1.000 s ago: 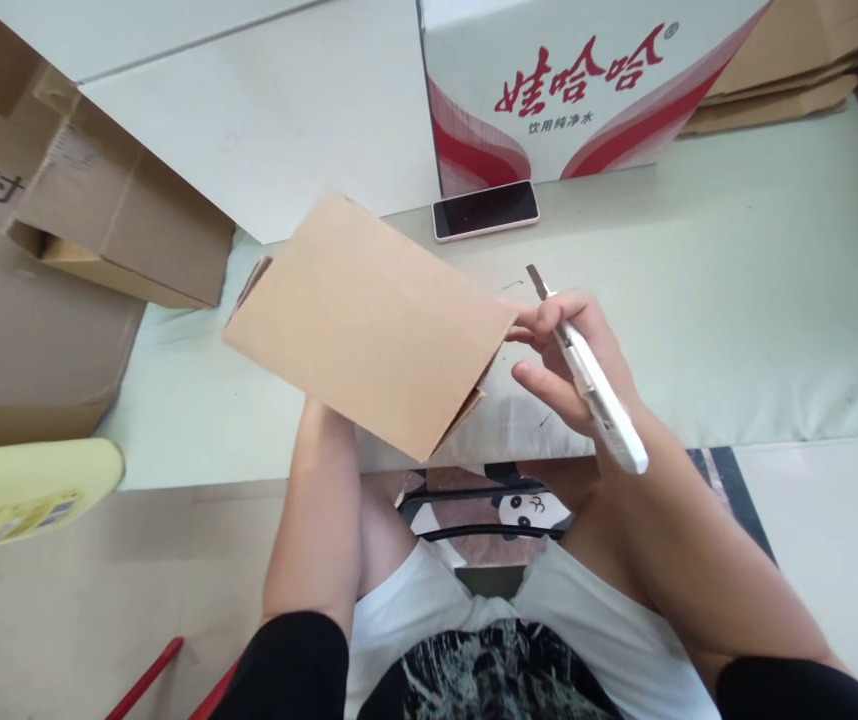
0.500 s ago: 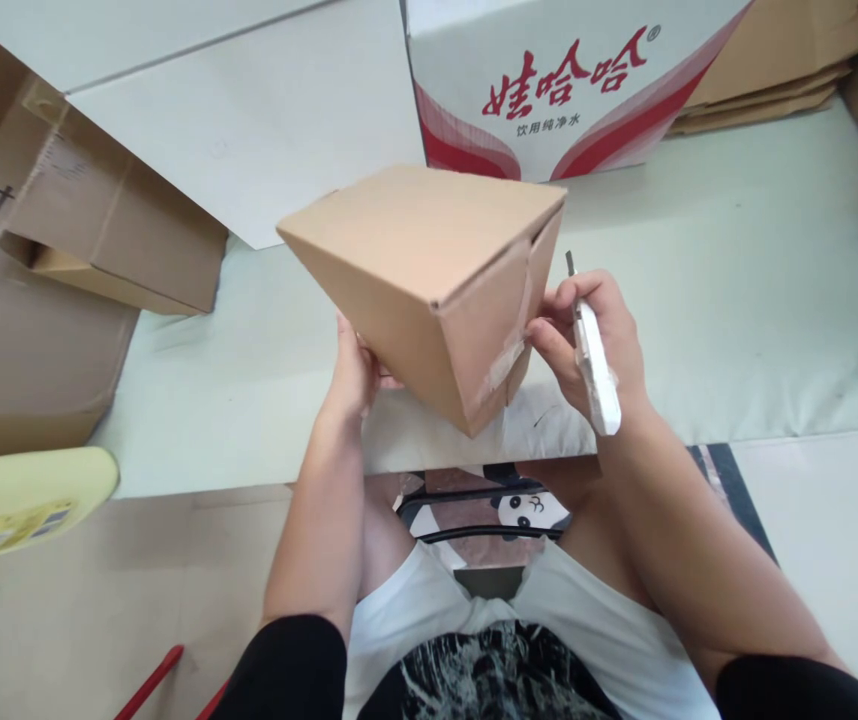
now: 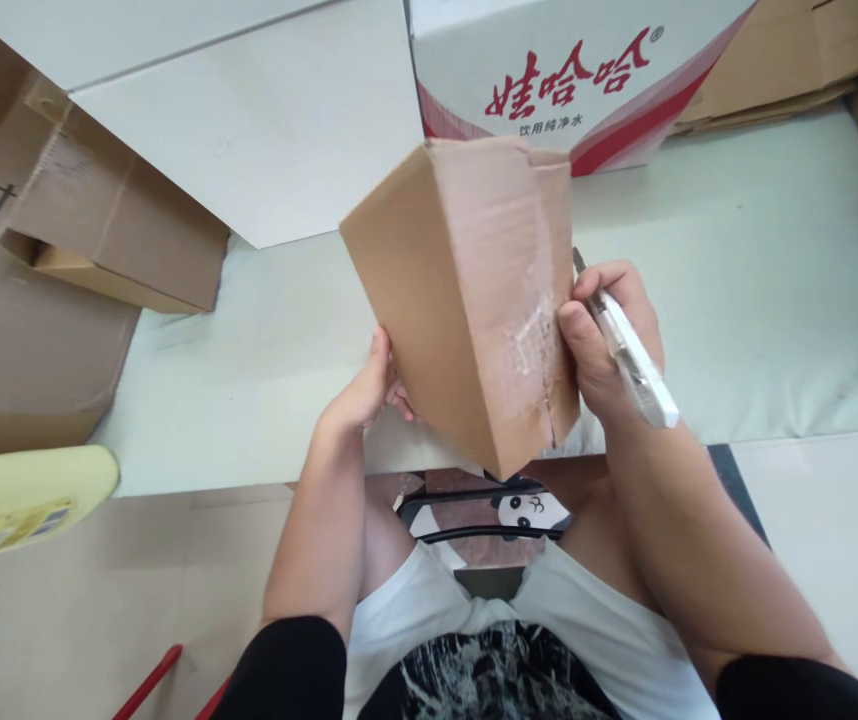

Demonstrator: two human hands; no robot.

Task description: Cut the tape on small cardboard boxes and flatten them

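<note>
A tan, rectangular cardboard box [image 3: 429,300] is held tilted above the near edge of a table [image 3: 729,330] covered in pale green cloth, one end turned toward the person and a lower corner pointing down. A patch of clear, wrinkled tape [image 3: 530,340] lies on that end, beside the seam. The left hand [image 3: 369,385] grips the box at its lower left side, thumb against the cardboard and the other fingers partly hidden beneath. The right hand's [image 3: 601,365] grip is closed around a white-handled utility knife [image 3: 635,365], its dark metal blade pointing away from the person, close to the box's right edge; the thumb of that hand rests at the same edge. Whether the blade touches the cardboard cannot be told. Behind the box stands a white carton with red lettering [image 3: 571,75], with flattened brown cardboard [image 3: 781,60] to its right. At left stands a large brown carton with black characters [image 3: 16,330], and a pale yellow container [image 3: 31,490] is nearer the person.
</note>
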